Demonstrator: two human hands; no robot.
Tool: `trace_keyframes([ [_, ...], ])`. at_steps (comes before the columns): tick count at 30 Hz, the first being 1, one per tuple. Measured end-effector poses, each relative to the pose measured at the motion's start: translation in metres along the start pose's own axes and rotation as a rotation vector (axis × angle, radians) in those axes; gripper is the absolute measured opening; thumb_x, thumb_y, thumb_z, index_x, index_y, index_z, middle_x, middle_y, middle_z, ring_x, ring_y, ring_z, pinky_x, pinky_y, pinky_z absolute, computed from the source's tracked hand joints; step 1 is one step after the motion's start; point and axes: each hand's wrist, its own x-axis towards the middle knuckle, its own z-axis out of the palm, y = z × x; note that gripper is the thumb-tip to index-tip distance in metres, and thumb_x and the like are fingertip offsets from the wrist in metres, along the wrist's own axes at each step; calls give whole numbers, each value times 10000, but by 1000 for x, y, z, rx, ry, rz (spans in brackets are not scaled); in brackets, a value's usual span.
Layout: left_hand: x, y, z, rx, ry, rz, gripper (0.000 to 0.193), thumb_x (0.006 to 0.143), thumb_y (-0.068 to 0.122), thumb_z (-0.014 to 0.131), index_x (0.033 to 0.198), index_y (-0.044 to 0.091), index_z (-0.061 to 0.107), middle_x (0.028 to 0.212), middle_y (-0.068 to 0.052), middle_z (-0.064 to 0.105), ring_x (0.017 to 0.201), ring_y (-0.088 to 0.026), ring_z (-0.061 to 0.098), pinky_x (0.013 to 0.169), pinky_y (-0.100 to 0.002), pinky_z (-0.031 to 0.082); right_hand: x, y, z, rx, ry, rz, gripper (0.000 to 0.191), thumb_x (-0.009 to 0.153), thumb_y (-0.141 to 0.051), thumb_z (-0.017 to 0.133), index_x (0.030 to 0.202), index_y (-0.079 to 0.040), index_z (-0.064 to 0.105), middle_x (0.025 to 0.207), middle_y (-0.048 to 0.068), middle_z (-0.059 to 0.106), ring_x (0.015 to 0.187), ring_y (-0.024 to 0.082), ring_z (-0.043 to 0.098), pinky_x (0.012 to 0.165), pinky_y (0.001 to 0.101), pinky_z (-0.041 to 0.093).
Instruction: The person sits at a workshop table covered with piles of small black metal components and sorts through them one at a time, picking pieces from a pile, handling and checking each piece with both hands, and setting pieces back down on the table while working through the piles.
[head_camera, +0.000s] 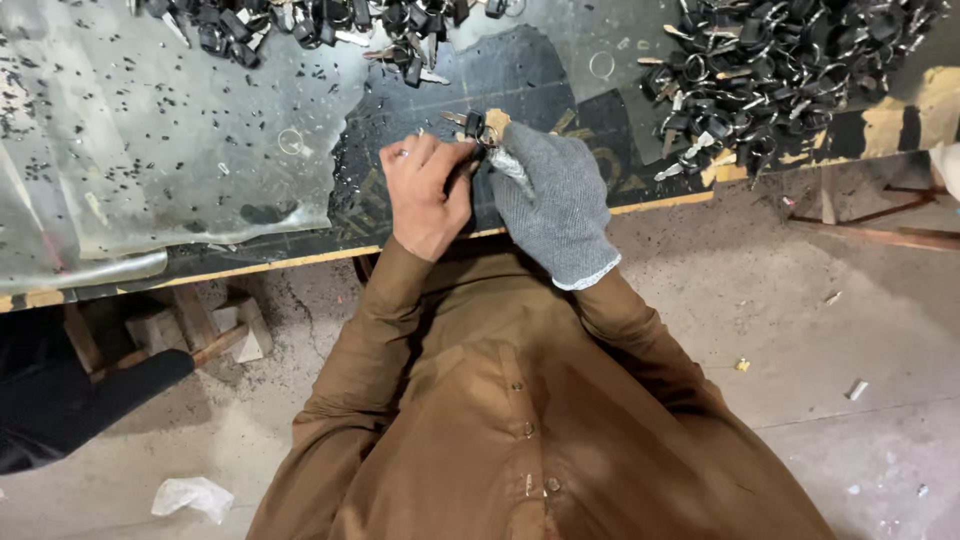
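My bare left hand (425, 192) and my right hand (553, 198), in a grey knit glove, meet at the near edge of a dark workbench (520, 75). Between their fingertips they hold a small key with a black plastic head (474, 125), its metal blade pointing left. My left fingers pinch it from the left, and there is a ring on one finger. The gloved fingers grip it from the right, and a shiny metal piece (510, 165) shows under the glove. Brown sleeves cover both my arms.
A large heap of black-headed keys and rings (780, 70) lies at the bench's right, another heap (320, 25) along the far edge. A clear plastic sheet (150, 140) speckled with black chips covers the left side. Concrete floor below holds crumpled paper (190, 495) and a dark sleeve (70, 400).
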Motion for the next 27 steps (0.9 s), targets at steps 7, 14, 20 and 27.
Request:
trace_keyframes([
  [7,1,-8,3,29,-34,82,306,752,-31,699,1036,84,703,877,-82,545,915,-297,574,941,-413,376,10,-10,6,-213,-121,-147,324,897,-102,740,1210,-63,664,1034,152,682,967,373,642,811,482,482],
  [14,3,-1,6,-139,84,-132,320,843,30,738,1148,40,643,860,-9,629,848,-229,597,895,-409,349,11,2,-2,17,20,-189,305,897,-129,749,1187,-71,674,1102,123,704,1044,342,664,907,440,530],
  [20,3,-15,7,-93,13,42,179,845,53,753,1000,115,688,878,-43,595,898,-264,575,883,-429,338,9,-7,4,-147,-39,-179,260,880,-94,729,1134,-90,675,1002,108,687,961,353,641,828,455,501],
  [27,3,-19,0,-178,52,12,179,858,30,707,1024,87,671,918,-85,589,926,-300,574,825,-421,343,22,-26,14,-263,-57,-238,354,857,-97,729,1203,-76,656,1054,136,664,940,369,613,785,460,481],
])
